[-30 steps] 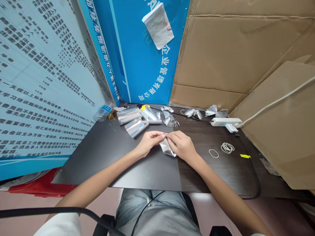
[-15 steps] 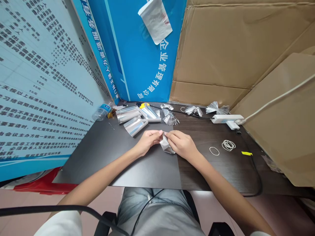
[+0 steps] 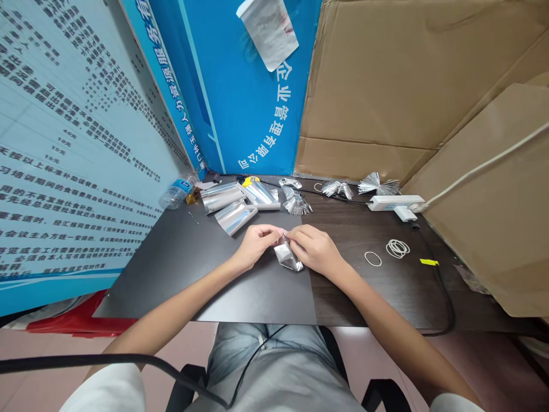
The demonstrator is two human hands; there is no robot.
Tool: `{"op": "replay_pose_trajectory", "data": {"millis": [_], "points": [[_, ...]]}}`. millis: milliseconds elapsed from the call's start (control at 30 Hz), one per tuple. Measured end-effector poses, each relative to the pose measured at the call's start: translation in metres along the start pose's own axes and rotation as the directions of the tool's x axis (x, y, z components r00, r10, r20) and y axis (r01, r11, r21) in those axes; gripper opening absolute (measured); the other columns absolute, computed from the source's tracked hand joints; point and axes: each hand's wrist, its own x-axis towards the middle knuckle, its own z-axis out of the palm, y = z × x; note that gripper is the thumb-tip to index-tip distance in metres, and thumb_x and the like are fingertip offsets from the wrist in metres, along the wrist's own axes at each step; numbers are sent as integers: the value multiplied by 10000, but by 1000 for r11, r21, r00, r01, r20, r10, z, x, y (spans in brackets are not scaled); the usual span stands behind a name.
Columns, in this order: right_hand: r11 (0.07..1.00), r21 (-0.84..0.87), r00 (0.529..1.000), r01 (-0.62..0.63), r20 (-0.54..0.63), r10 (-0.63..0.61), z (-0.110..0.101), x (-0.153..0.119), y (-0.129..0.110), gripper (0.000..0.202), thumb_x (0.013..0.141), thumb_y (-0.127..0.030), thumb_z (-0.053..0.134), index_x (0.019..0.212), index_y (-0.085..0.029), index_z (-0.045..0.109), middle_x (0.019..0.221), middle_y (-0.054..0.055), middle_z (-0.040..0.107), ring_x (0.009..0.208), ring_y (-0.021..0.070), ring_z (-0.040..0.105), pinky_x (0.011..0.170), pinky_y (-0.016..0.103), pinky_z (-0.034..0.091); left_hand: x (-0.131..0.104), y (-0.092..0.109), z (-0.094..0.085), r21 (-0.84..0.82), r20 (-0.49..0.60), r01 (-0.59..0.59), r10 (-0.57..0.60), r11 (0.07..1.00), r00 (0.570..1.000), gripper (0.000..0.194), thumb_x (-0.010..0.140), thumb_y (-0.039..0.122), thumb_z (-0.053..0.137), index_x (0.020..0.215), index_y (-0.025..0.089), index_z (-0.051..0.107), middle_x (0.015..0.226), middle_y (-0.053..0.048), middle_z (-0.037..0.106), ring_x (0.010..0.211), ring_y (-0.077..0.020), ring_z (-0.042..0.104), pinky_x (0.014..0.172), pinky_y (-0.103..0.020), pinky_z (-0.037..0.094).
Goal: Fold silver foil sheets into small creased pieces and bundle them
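A small piece of crumpled silver foil [image 3: 285,255] is pinched between my two hands above the dark table. My left hand [image 3: 254,245] grips its upper end with thumb and forefinger. From the other side, the fingers of my right hand [image 3: 318,249] close on the same foil, close to the left fingertips. The foil hangs below the fingers in a folded shape; its top is hidden by them. Beyond the hands lie curled silver foil sheets [image 3: 235,218] and a fringed foil bundle [image 3: 297,203].
More fringed bundles [image 3: 378,184] lie at the back beside a white power strip [image 3: 392,202]. To the right are white rubber bands [image 3: 398,250], yellow tape [image 3: 429,262] and a black cable [image 3: 451,309]. A plastic bottle [image 3: 175,195] lies back left. Cardboard [image 3: 364,74] and blue panels [image 3: 240,114] enclose the table.
The foil between my fingers has turned and tilted slightly, its lower end shifting a little. Both hands keep their pinch in nearly the same place. The view has shifted slightly.
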Motion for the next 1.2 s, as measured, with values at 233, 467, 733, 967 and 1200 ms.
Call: {"op": "replay_pose_trajectory", "data": {"millis": [233,467,733,967,1200], "points": [[890,378,966,-255,56,253,1,5,-7,141,981,-238,622,1047,-220,746,1013,81,800,924,237,752,868,379,587,-1,-3,2,190,-133,-37,63,981,989,200,818,343,734,763,151,757,693,-24,687,639,-146,587,632,-267,472],[338,676,699,-655,370,612,14,10,-7,296,863,-490,765,856,-196,726,826,42,740,760,199,688,731,328,531,-8,-3,4,460,-135,-180,268,870,954,196,888,331,708,790,171,763,813,-47,744,756,-173,652,709,-272,495],[246,725,679,-644,392,621,12,11,-4,351,808,-534,807,832,-189,747,801,30,728,744,181,646,748,325,511,-7,-3,2,411,-121,-142,208,901,971,318,926,431,705,765,161,754,776,-42,720,708,-164,601,682,-275,465],[187,738,661,-649,424,619,11,11,-1,377,796,-554,812,814,-186,731,799,26,715,752,175,640,775,332,522,-6,-1,1,344,-60,-141,172,928,983,420,947,516,682,744,153,739,695,-23,659,667,-152,553,672,-272,464],[211,727,657,-653,405,636,7,12,-2,348,799,-514,821,835,-177,744,837,45,740,772,180,657,759,321,513,-4,1,0,242,-15,-155,163,958,987,375,878,505,772,952,142,829,811,-69,747,700,-167,615,694,-294,521]]}}
